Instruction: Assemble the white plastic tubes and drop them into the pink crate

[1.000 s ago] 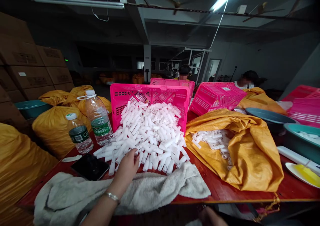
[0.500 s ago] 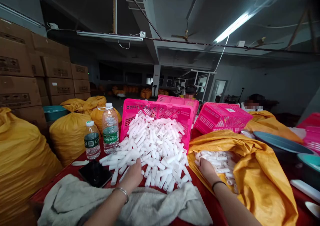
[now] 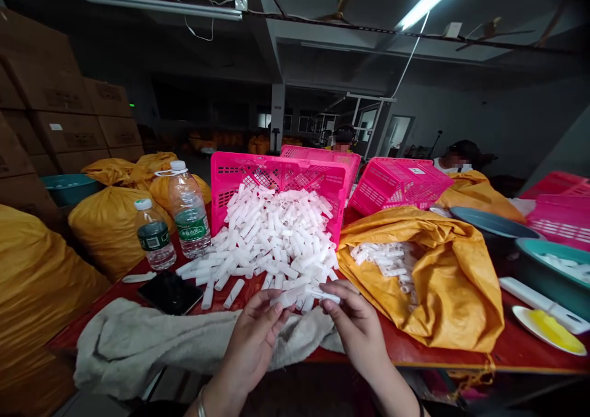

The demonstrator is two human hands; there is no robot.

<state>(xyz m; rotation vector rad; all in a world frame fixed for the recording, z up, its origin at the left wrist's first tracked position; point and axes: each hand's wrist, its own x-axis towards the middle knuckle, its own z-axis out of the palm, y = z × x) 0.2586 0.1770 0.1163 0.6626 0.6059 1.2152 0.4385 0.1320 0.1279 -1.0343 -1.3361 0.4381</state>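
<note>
A heap of white tubes [image 3: 271, 239] spills from a tipped pink crate [image 3: 276, 174] onto the red table [image 3: 461, 349], bottles [image 3: 188, 217] and phone [image 3: 170, 292] leftward, a yellow sack [image 3: 452, 282] rightward. Over a grey towel [image 3: 152, 343], the left hand [image 3: 251, 346] pinches a tube [image 3: 289, 296]; the right hand [image 3: 357, 325] pinches a smaller piece [image 3: 326, 295] beside it.

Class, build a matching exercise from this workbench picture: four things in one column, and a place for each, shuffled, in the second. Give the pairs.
Things
1. white tube
2. black phone
3. pink crate
4. orange sack

Places
A. lying open to the right of the tube pile
B. flat on the table beside the grey towel
C. behind the heap of white tubes
D. held between the left hand and right hand

Pairs: 1-D, 2-B, 3-C, 4-A
</note>
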